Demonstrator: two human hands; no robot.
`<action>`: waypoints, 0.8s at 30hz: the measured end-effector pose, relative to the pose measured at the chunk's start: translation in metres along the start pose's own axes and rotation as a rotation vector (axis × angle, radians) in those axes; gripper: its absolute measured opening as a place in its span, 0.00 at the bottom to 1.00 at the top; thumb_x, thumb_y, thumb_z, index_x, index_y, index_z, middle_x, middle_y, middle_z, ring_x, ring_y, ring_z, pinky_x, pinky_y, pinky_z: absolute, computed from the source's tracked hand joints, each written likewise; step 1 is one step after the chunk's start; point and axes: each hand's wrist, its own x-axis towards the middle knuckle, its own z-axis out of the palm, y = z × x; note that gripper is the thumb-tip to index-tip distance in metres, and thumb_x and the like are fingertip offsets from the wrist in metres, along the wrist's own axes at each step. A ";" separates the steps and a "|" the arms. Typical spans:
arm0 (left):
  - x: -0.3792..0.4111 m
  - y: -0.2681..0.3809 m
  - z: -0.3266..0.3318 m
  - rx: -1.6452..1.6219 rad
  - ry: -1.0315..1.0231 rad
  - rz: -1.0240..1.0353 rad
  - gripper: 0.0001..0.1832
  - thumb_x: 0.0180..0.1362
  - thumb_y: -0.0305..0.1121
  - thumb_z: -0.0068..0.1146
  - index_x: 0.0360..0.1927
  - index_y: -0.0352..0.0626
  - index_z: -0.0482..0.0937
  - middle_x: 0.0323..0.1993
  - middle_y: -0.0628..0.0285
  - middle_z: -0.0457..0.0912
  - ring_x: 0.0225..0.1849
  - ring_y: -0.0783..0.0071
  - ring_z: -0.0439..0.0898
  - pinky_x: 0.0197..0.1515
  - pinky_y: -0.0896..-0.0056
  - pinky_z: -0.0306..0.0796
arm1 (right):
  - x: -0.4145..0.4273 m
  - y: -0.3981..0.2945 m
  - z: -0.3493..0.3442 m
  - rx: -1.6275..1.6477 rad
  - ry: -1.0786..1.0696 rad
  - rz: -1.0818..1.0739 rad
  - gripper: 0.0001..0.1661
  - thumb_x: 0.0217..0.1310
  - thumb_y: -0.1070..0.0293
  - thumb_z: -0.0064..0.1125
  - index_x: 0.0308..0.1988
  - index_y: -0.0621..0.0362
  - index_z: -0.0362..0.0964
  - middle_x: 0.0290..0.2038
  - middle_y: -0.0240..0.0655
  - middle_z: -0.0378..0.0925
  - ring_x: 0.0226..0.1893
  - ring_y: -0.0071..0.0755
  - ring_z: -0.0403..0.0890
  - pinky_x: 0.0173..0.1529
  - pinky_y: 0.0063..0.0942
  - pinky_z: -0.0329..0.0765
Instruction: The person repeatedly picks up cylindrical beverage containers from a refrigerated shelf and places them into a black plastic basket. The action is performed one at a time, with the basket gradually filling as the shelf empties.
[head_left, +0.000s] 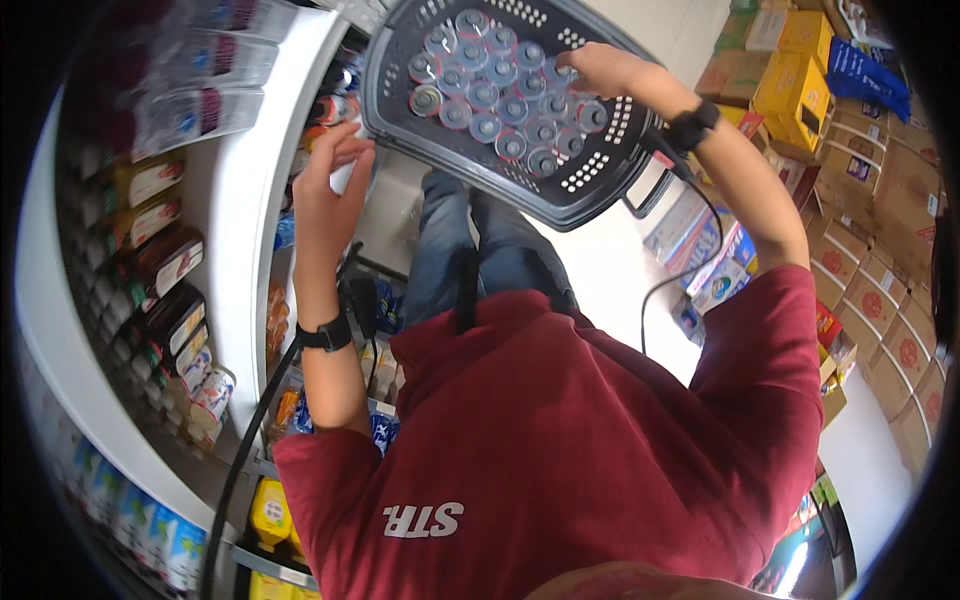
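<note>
A black plastic basket (480, 161) with slotted walls is in front of me at the top of the view. Inside it stand several round containers (484, 95) packed upright, their tops clear and some edged in red. My right hand (604, 69) reaches over the basket's right side, its fingers at the top of one container (559, 71). Whether they grip it is not clear. To the left of the basket, my left hand (334, 176) is raised beside the shelf edge, fingers bent and apart, with nothing seen in it.
A white-edged shelf unit (247, 150) with rows of bottles (169, 255) rises at left. Yellow packs (270, 514) sit on a lower shelf. Stacked cardboard boxes (862, 270) line the right side. A black cable (649, 289) hangs from my right wrist.
</note>
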 end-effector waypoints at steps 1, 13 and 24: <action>-0.011 0.015 -0.008 -0.021 0.035 0.004 0.19 0.66 0.22 0.61 0.59 0.36 0.77 0.44 0.53 0.88 0.48 0.67 0.88 0.53 0.68 0.79 | -0.020 -0.010 -0.028 0.107 0.092 -0.069 0.23 0.66 0.68 0.64 0.59 0.60 0.74 0.27 0.44 0.84 0.22 0.37 0.85 0.34 0.38 0.82; -0.207 0.177 -0.206 0.366 0.868 0.388 0.13 0.61 0.21 0.66 0.50 0.35 0.84 0.35 0.56 0.88 0.37 0.72 0.87 0.41 0.73 0.79 | -0.195 -0.340 -0.218 -0.285 0.546 -1.002 0.21 0.63 0.72 0.67 0.55 0.60 0.77 0.26 0.45 0.82 0.28 0.51 0.84 0.36 0.39 0.77; -0.329 0.097 -0.351 0.322 1.182 -0.026 0.10 0.66 0.28 0.62 0.48 0.34 0.82 0.29 0.63 0.84 0.30 0.83 0.79 0.34 0.80 0.73 | -0.159 -0.635 -0.246 -0.775 0.826 -1.365 0.17 0.65 0.64 0.66 0.51 0.58 0.80 0.30 0.46 0.86 0.31 0.51 0.87 0.39 0.43 0.83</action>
